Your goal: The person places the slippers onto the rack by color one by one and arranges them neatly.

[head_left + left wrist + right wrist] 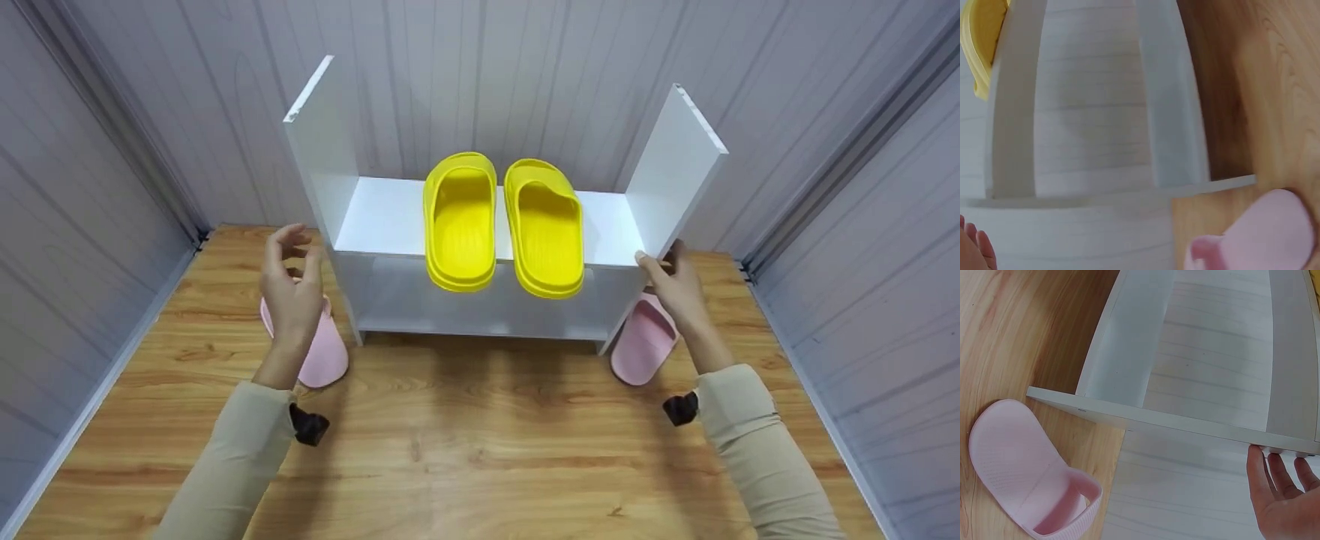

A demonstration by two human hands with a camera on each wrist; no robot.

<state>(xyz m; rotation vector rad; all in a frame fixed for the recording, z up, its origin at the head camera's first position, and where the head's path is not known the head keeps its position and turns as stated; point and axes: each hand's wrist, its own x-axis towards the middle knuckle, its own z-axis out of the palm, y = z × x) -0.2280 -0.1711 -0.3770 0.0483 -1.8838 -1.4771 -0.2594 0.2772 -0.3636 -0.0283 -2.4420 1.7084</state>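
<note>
A white shelf unit (pixel 390 217) with two side panels stands against the back wall. On its upper board sits a pair of yellow slippers, the left slipper (pixel 461 225) and the right slipper (pixel 546 229), heels toward me and jutting over the front edge. My right hand (pixel 675 289) grips the right side panel (pixel 1185 419), thumb at its front edge and fingers against the outer face. Beside the left panel, my left hand (pixel 291 289) hovers with loosely bent fingers, apart from it and holding nothing. Its fingertips (pixel 985 247) show at the left wrist view's corner.
On the floor (pixel 480 450), one pink slipper (pixel 328 352) lies outside the left panel and another pink slipper (pixel 641 345) outside the right one. Walls rise on the left (pixel 75 225), right (pixel 885 225) and behind the unit.
</note>
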